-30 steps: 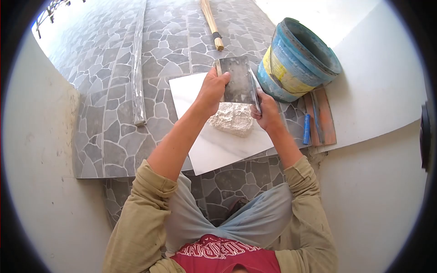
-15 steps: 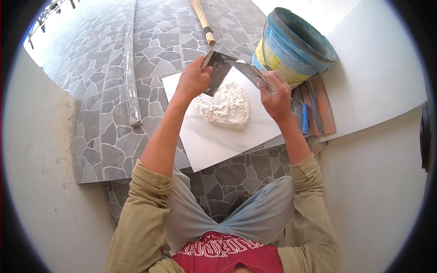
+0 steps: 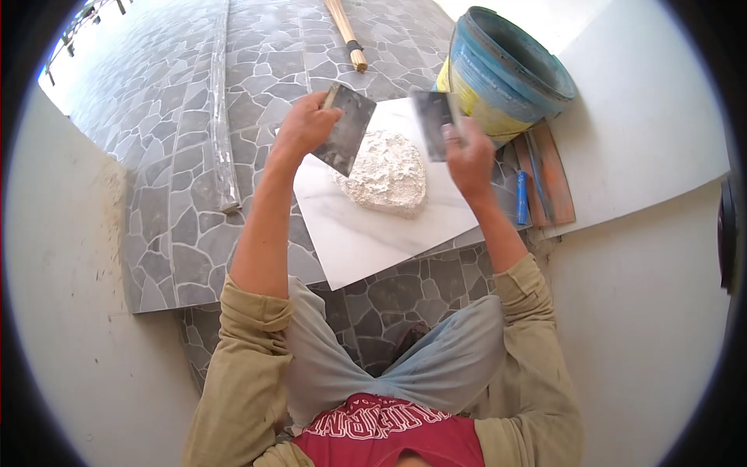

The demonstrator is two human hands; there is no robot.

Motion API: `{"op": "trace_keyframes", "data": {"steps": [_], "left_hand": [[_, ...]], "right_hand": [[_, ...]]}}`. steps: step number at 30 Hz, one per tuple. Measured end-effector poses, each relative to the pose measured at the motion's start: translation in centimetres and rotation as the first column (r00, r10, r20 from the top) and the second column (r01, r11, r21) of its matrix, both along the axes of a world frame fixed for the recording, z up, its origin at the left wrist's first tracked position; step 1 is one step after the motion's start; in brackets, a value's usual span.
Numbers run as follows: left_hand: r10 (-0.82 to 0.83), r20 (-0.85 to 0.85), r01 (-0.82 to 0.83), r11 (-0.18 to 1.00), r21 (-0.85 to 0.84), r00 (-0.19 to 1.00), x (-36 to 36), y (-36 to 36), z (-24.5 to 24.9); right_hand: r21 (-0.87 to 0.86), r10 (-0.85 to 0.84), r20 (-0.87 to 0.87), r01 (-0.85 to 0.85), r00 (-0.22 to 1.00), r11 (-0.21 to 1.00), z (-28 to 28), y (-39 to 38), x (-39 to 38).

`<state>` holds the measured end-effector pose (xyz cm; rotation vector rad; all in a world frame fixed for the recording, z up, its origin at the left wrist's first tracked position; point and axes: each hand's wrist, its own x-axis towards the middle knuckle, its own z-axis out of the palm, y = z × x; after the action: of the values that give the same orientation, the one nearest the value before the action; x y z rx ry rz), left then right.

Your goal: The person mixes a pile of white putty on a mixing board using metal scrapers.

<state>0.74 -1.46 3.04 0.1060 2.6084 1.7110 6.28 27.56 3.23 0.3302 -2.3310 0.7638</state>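
Observation:
My left hand [image 3: 310, 123] grips a flat metal putty knife [image 3: 347, 128], its wide grey blade tilted over the left edge of a heap of white paste [image 3: 383, 175]. In my right hand [image 3: 470, 158] is a second putty knife [image 3: 433, 124], held up to the right of the heap and slightly blurred. The two blades are apart. Rough and lumpy, the paste lies on a white marbled tile [image 3: 354, 243] beneath both hands.
A blue bucket [image 3: 486, 89] with a yellow label stands behind my right hand. Right of the tile lie a blue-handled tool [image 3: 522, 198] and a reddish board [image 3: 554, 175]. A straw broom [image 3: 346, 35] is at the back, a long straight bar [image 3: 222, 117] on the left.
The two blades, close together before, have separated. My left hand has moved left, and my right hand has turned its putty knife so the blade stands more upright.

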Motion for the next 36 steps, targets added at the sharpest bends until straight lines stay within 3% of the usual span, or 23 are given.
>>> {"op": "trace_keyframes", "data": {"steps": [1, 2, 3, 5, 7, 10, 11, 12, 13, 15, 16, 18, 19, 21, 22, 26, 28, 32, 34, 35, 36], "left_hand": [[0.090, -0.057, -0.087, 0.995, 0.054, 0.994, 0.0, -0.6, 0.0], [0.150, -0.083, -0.138, 0.981, 0.136, 0.985, -0.2, -1.0, 0.1], [0.152, -0.082, -0.140, 0.981, 0.136, 0.985, -0.1, -1.2, 0.4], [0.290, -0.094, -0.248, 0.917, 0.313, 0.952, -0.2, -1.4, 0.7], [0.295, -0.065, -0.245, 0.882, 0.403, 0.953, -0.8, -1.3, 0.1], [0.342, -0.088, -0.258, 0.831, 0.492, 0.936, -0.8, -1.6, 0.0], [0.355, -0.057, -0.270, 0.797, 0.540, 0.933, -0.8, -1.5, 0.2], [0.361, -0.025, -0.279, 0.761, 0.585, 0.932, -0.8, -1.3, 0.6], [0.361, -0.024, -0.279, 0.760, 0.586, 0.932, -0.6, -1.2, 1.0], [0.308, 0.029, -0.218, 0.601, 0.769, 0.951, -0.2, -1.0, 1.4], [0.307, 0.029, -0.218, 0.601, 0.769, 0.951, -0.3, -1.1, 1.4], [0.303, 0.046, -0.218, 0.567, 0.794, 0.952, -0.4, -1.3, 1.3], [0.296, 0.049, -0.217, 0.570, 0.792, 0.954, -0.1, -1.4, 1.3], [0.293, 0.071, -0.223, 0.527, 0.821, 0.953, -0.1, -1.4, 1.6], [0.288, 0.070, -0.218, 0.525, 0.823, 0.955, -0.1, -1.4, 1.7], [0.305, 0.124, -0.247, 0.406, 0.880, 0.944, -0.4, -1.6, 1.5], [0.300, 0.135, -0.248, 0.379, 0.892, 0.944, -0.4, -1.3, 1.4], [0.280, 0.129, -0.248, 0.444, 0.861, 0.951, -0.2, -1.1, 1.3], [0.285, 0.123, -0.247, 0.451, 0.858, 0.950, -0.3, -1.0, 1.1], [0.277, 0.125, -0.244, 0.454, 0.857, 0.953, -0.4, -1.0, 1.0], [0.269, 0.125, -0.240, 0.455, 0.857, 0.955, -0.4, -1.1, 1.0]], "right_hand": [[-0.084, -0.046, -0.142, 0.034, 0.989, 0.996, 0.7, 0.0, 0.1], [-0.138, -0.024, -0.017, 0.021, 1.000, 0.990, 1.9, 0.4, 0.4], [-0.138, -0.022, -0.016, 0.020, 1.000, 0.990, 2.0, 0.6, 0.2], [0.026, -0.009, 0.154, 0.005, 0.988, 1.000, 2.3, 1.3, -0.6], [0.010, 0.000, 0.130, -0.001, 0.992, 1.000, 1.8, 2.8, -1.3], [-0.117, 0.161, 0.134, -0.146, 0.978, 0.982, 3.4, 3.1, -1.3], [-0.442, 0.301, 0.341, -0.130, 0.890, 0.887, 5.5, 2.7, -0.2], [-0.706, 0.478, 0.466, -0.013, 0.744, 0.708, 6.7, 2.3, 0.7], [-0.705, 0.477, 0.468, -0.012, 0.744, 0.709, 6.6, 2.5, 1.0], [-0.739, 0.730, 0.267, -0.352, 0.629, 0.574, 6.6, 2.9, 1.4], [-0.739, 0.729, 0.267, -0.352, 0.630, 0.574, 6.4, 2.5, 1.3], [-0.608, 0.478, 0.327, -0.205, 0.816, 0.767, 5.7, 1.3, 0.9], [-0.610, 0.472, 0.329, -0.197, 0.818, 0.767, 5.0, 2.2, 0.5], [-0.451, 0.209, 0.575, 0.093, 0.791, 0.887, 4.0, 4.1, -0.7], [-0.485, 0.173, 0.486, 0.100, 0.857, 0.869, 3.7, 3.4, -0.5], [-0.503, 0.240, 0.480, 0.040, 0.844, 0.863, 1.4, 6.6, -2.0], [-0.770, 0.437, 0.488, 0.137, 0.756, 0.623, 2.1, 5.9, -1.3], [-0.730, 0.437, 0.520, 0.116, 0.733, 0.674, 3.8, 5.3, 0.2], [-0.388, 0.336, 0.511, -0.137, 0.791, 0.911, 3.4, 6.8, 0.0], [-0.389, 0.333, 0.518, -0.130, 0.788, 0.912, 2.8, 7.3, 0.2], [-0.079, 0.115, 0.587, -0.085, 0.802, 0.993, 2.7, 7.3, 0.5]]}}
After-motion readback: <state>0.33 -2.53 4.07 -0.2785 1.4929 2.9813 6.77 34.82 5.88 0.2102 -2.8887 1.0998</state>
